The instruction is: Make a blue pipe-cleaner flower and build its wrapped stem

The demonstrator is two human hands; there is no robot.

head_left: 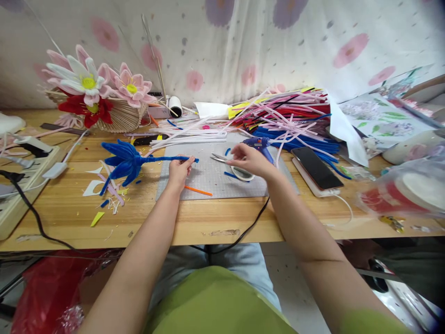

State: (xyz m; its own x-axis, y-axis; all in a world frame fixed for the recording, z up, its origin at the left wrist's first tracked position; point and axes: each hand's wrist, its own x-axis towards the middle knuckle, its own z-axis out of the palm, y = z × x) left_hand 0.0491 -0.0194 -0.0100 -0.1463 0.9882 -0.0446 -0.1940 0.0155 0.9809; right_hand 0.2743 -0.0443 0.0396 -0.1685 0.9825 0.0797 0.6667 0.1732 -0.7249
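Observation:
My left hand (179,174) is closed on the stem of a blue fuzzy pipe-cleaner flower (125,160). The flower lies sideways, its petals to the left, and the stem's end pokes out past my fingertips. My right hand (248,160) is at a pair of scissors (218,158), fingers bent over the handle end, the slightly parted blades pointing left toward the stem. My fingers hide most of the handles. Beneath this hand a round white-rimmed thing (242,175) is partly covered. A grey cutting mat (205,181) lies under both hands, with an orange pipe-cleaner piece (199,190) on it.
Behind my right hand stands a purple glue gun (259,144). Bundles of pipe cleaners (285,116) fill the back. A phone (317,168) on a white power bank lies right; a plastic-wrapped cup (399,195) is beyond. Left are scraps (111,192), a power strip (28,185) and finished flowers (88,83).

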